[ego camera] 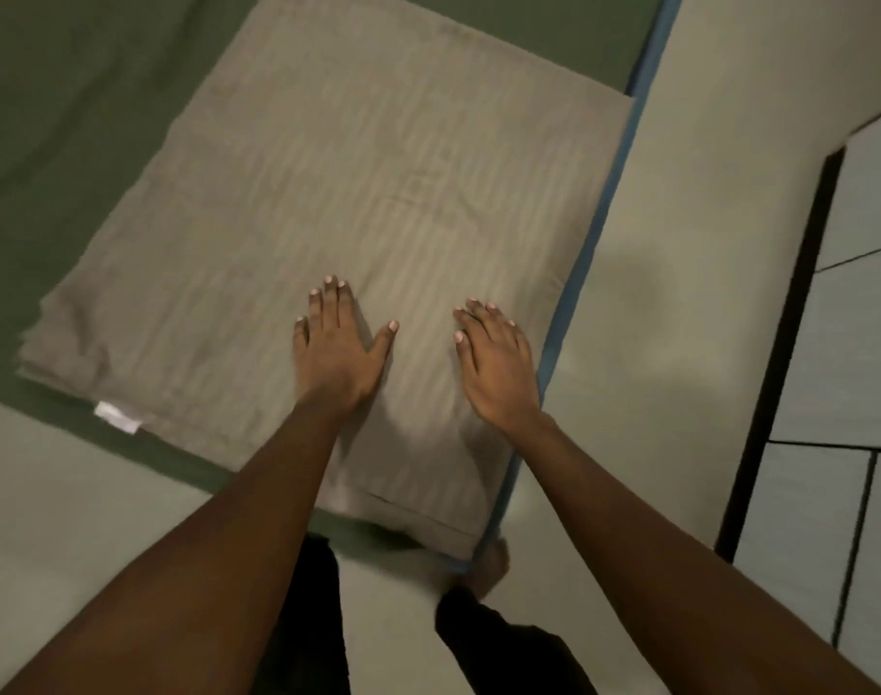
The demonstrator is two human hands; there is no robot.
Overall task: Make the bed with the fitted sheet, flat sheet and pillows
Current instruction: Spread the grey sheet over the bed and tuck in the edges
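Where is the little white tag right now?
In the head view, the white tag sticks out at the lower-left edge of the folded beige sheet, left of the left hand, over the green sheet.

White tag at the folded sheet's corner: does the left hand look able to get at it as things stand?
Probably yes: the left hand lies flat on the folded sheet, and only bare cloth lies between it and the white tag.
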